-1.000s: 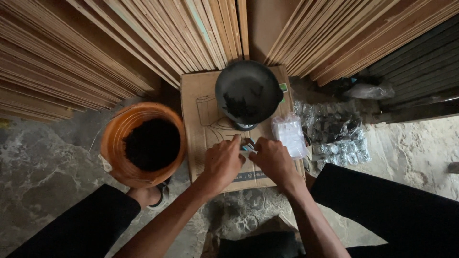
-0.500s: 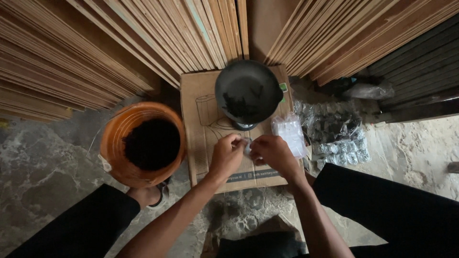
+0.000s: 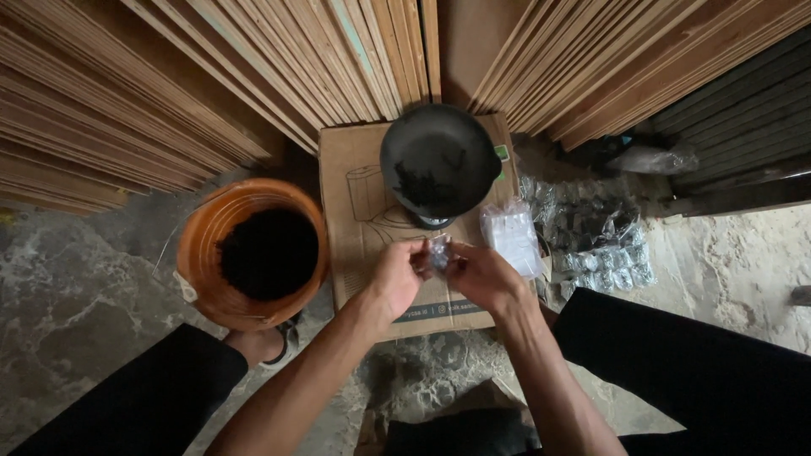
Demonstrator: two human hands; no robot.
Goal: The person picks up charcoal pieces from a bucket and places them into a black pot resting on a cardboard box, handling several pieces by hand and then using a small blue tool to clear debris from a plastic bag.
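My left hand (image 3: 394, 277) and my right hand (image 3: 479, 275) meet over a flat cardboard box (image 3: 359, 190) and pinch a small clear plastic bag (image 3: 438, 251) between their fingers. Just beyond them a black bowl (image 3: 439, 160) with some dark material in it stands on a scale on the box. To the right of the bowl lies a stack of empty clear bags (image 3: 509, 236). An orange bucket (image 3: 203, 253) filled with dark material stands left of the box.
Several filled small bags (image 3: 604, 245) lie in a heap on the stone floor at right. Stacks of thin wooden boards (image 3: 253, 59) lean all around the back. My dark-trousered knees (image 3: 701, 371) frame the box on both sides.
Both hands have lifted slightly away from the box towards the bowl, still holding the small bag between them.
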